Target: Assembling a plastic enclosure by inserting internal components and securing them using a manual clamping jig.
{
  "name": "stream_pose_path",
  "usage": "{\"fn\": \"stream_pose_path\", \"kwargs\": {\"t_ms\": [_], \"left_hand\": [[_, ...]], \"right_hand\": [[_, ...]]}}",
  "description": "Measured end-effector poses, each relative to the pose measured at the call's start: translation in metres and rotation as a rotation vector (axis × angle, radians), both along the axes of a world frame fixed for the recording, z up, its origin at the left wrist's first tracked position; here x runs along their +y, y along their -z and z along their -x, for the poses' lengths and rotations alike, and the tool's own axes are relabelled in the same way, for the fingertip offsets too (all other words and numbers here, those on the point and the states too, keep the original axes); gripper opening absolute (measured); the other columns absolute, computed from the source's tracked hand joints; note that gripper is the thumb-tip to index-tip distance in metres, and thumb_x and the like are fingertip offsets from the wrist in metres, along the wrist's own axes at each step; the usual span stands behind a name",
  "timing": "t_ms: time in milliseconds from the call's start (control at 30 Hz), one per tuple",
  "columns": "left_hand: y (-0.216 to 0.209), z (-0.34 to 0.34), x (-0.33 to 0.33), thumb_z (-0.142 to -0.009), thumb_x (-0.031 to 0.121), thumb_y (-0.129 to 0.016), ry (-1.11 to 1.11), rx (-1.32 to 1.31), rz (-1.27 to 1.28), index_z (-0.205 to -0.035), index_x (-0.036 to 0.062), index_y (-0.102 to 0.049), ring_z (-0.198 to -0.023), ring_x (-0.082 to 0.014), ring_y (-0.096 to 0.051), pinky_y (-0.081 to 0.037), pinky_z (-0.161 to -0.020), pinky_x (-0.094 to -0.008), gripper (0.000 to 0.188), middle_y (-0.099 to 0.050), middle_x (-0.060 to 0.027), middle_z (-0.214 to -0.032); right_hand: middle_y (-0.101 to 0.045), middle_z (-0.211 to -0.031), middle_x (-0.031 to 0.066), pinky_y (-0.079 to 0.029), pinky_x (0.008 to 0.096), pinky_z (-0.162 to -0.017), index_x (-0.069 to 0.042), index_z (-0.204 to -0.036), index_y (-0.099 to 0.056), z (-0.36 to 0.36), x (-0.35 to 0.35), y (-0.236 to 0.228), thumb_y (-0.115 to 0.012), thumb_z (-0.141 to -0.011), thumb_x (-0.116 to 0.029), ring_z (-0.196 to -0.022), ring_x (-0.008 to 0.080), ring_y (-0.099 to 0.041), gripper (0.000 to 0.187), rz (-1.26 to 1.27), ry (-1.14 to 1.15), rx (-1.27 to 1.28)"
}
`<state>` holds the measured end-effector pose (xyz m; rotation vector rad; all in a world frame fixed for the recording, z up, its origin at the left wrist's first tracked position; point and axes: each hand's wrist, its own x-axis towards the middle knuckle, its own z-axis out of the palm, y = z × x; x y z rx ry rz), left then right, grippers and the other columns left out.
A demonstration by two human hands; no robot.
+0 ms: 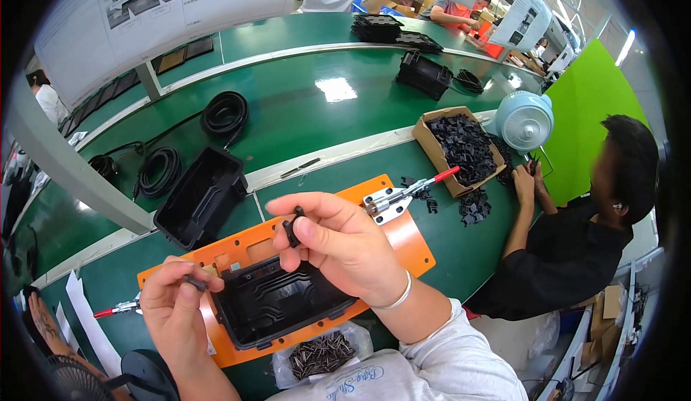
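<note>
My right hand (353,246) is raised above an orange fixture plate (410,239), pinching a small black plastic clip (291,234) between thumb and fingers. To its left, my left hand (173,304) grips a short dark pin-like piece (196,283) at its fingertips; the exact kind is hard to make out. Set in the fixture below both hands is an open black plastic housing (281,304), its far edge partly hidden by my right hand. A clear plastic bag (360,343) full of small metal pins (320,356) lies at the fixture's near edge.
A toggle clamp (392,203) with a red handle is on the fixture's right; another red handle (104,312) shows left. A carton (426,140) of black clips, a second black housing (198,199) and coiled cables (224,113) surround the fixture. A co-worker (576,243) works at right.
</note>
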<state>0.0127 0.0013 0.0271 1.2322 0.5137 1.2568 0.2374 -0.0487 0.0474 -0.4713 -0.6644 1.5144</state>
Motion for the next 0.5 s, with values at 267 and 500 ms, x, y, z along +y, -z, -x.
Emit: {"fn": "stream_pose_path", "kwargs": {"t_ms": [267, 500], "left_hand": [[-0.002, 0.004, 0.000, -0.085, -0.003, -0.063, -0.098, 0.009, 0.102, -0.106, -0.0043, -0.060, -0.080, -0.0172, -0.061, -0.055, -0.067, -0.0280, 0.021, -0.057, -0.0101, -0.093], [-0.004, 0.001, 0.001, -0.080, -0.011, -0.062, -0.144, 0.046, 0.058, -0.103, -0.0048, -0.060, -0.085, -0.0154, -0.060, -0.052, -0.074, -0.0261, 0.023, -0.058, -0.0105, -0.098]], "right_hand": [[-0.063, -0.098, 0.0077, -0.052, 0.0256, -0.077, 0.001, -0.116, -0.057, -0.009, 0.000, -0.001, -0.064, -0.088, 0.000, -0.085, 0.0128, -0.061, 0.029, -0.075, 0.214, -0.177], [-0.066, -0.092, 0.0074, -0.053, 0.0250, -0.076, 0.005, -0.105, -0.061, -0.032, -0.001, -0.007, -0.065, -0.083, 0.007, -0.082, 0.0126, -0.065, 0.022, -0.118, 0.530, -0.782]]}}
